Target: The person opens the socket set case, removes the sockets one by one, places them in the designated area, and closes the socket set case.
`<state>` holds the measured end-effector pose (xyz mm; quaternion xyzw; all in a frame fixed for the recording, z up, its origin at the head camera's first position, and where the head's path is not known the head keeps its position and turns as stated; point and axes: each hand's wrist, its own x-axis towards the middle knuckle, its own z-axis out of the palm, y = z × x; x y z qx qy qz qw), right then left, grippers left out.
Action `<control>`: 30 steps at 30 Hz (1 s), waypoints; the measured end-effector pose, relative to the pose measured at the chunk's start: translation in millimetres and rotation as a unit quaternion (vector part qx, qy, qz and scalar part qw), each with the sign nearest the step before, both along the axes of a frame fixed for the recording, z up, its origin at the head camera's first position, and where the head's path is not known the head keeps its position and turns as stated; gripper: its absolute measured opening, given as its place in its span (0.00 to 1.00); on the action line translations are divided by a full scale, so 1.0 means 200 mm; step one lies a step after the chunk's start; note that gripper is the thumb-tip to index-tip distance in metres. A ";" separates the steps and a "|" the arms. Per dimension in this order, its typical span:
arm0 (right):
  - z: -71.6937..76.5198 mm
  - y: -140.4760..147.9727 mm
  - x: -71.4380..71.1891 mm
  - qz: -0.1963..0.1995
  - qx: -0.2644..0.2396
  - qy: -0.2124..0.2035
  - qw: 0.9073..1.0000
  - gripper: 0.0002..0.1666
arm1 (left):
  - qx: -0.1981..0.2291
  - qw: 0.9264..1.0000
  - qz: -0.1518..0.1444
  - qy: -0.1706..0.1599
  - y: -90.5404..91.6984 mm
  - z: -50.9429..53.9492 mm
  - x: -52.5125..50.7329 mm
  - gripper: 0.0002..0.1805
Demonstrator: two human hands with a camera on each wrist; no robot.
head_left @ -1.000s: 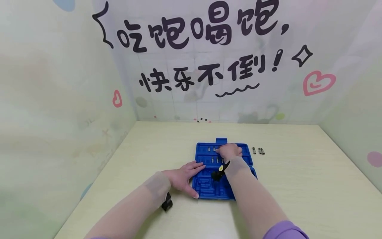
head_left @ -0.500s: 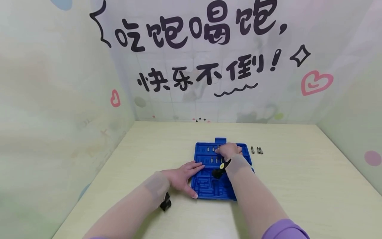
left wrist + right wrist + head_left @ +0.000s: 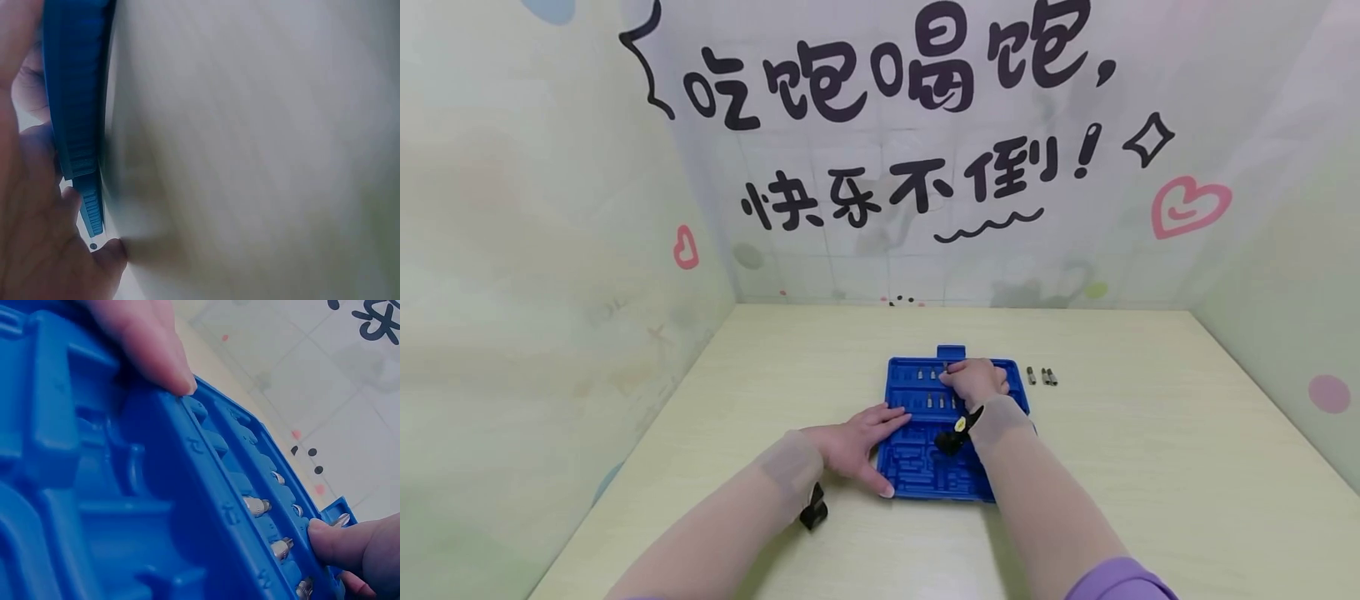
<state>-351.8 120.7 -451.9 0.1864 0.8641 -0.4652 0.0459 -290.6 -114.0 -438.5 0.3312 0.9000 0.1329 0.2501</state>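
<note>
An open blue case lies on the table, with small metal bits in two rows of its far half. My left hand rests along the case's left side, fingers extended over the edge and thumb at the near corner. In the left wrist view, that hand is beside the case's ribbed side. My right hand pinches a bit at the far row. The right wrist view shows its thumb against this bit, whose silver tip protrudes; seated bits stand nearby.
Several loose metal bits lie on the table to the right of the case. A printed wall rises behind the table, with side walls at left and right.
The head view has shifted slightly, carrying the scene a little to the left. My right wrist has turned slightly rightward over the case, while its fingers keep their place. My left hand remains on the edge.
</note>
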 end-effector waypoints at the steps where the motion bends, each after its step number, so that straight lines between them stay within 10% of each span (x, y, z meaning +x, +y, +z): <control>1: 0.00 0.00 0.00 0.000 0.000 0.000 1.000 0.12 | 0.000 1.000 0.000 -0.001 0.00 0.00 0.00 0.59; 13: -0.01 0.01 0.00 0.011 0.010 0.012 1.000 0.14 | -0.004 1.000 -0.002 -0.002 0.00 -0.01 -0.01 0.60; 30: 0.04 0.12 0.02 0.054 -0.148 0.052 0.986 0.23 | -0.003 1.000 -0.005 -0.001 -0.01 0.00 0.00 0.61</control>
